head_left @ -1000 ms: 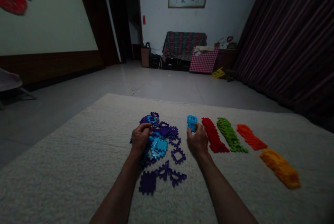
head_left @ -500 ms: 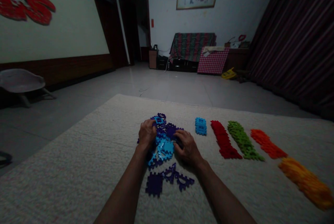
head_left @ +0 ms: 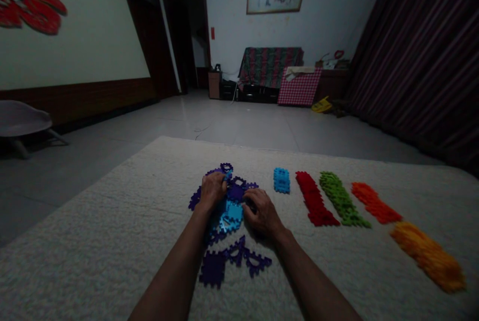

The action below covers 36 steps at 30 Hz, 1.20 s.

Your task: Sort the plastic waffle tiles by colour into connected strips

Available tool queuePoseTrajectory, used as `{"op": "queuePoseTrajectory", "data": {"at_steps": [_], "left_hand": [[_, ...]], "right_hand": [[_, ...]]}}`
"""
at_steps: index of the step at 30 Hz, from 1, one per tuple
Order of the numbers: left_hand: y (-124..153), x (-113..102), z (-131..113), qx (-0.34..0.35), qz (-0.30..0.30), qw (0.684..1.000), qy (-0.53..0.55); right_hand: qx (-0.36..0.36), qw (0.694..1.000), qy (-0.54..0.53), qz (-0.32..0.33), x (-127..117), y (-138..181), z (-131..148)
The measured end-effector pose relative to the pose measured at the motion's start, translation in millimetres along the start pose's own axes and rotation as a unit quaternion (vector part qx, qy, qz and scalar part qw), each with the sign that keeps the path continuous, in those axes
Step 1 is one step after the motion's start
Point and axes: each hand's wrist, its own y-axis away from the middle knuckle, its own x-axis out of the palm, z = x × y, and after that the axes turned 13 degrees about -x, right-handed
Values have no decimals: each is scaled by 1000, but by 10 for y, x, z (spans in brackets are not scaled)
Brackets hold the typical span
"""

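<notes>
A mixed pile of purple and light blue interlocking plastic tiles with toothed edges lies between my hands. My left hand [head_left: 213, 190] is closed at the pile's left side, pinching a light blue tile [head_left: 228, 175] that sticks up past the fingertips. My right hand [head_left: 261, 209] rests at the pile's right edge, thumb and fingers curved but apart, beside a purple square tile [head_left: 236, 192] and a light blue square tile [head_left: 234, 211]. Nearer to me lie another purple square [head_left: 212, 268] and purple triangular tiles [head_left: 257, 262]. Under my left hand, part of the pile is hidden.
Sorted on the pale mat [head_left: 123, 201] at the right are a light blue stack [head_left: 281, 180] and rows of red [head_left: 314, 198], green [head_left: 341, 198], orange [head_left: 374, 202] and yellow-orange tiles [head_left: 426, 253]. A low chair [head_left: 24, 119] stands on the floor at the left.
My left hand has drawn a light blue tile up from the pile. My right hand has slid slightly off the purple square. The whole view has shifted a little.
</notes>
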Motion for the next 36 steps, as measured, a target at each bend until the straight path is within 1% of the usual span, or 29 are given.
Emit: {"op": "queuePoseTrajectory", "data": {"at_steps": [2, 4, 6, 8, 11, 14, 18, 21, 24, 26, 32, 36], "left_hand": [[84, 5, -100, 9, -6, 998, 55], [143, 23, -197, 7, -1, 991, 135], [173, 54, -267, -1, 28, 972, 232], [181, 89, -309, -11, 72, 943, 323], [182, 122, -355, -35, 141, 900, 411], [191, 108, -411, -68, 198, 866, 455], [203, 90, -459, -96, 227, 840, 483], [193, 133, -451, -103, 229, 836, 488], [175, 183, -437, -107, 206, 838, 494], [166, 191, -436, -99, 194, 842, 493], [157, 111, -433, -50, 180, 874, 449], [169, 84, -444, -27, 187, 878, 440]], "right_hand": [[26, 999, 4, -33, -1, -6, -8], [45, 996, 9, -75, -8, -11, -32], [64, 992, 7, -111, -18, -13, -67], [88, 987, 0, -135, -29, -10, -105], [109, 985, -21, -133, -38, -6, -137], [105, 987, -29, -121, -43, -18, -120], [97, 986, -39, -131, -63, -64, -46], [87, 984, -84, -134, -87, -102, 6], [74, 981, -125, -129, -104, -125, 28], [69, 981, -131, -128, -110, -130, 29], [62, 984, -131, -104, -103, -128, 25], [52, 985, -133, -96, -99, -116, 17]]}}
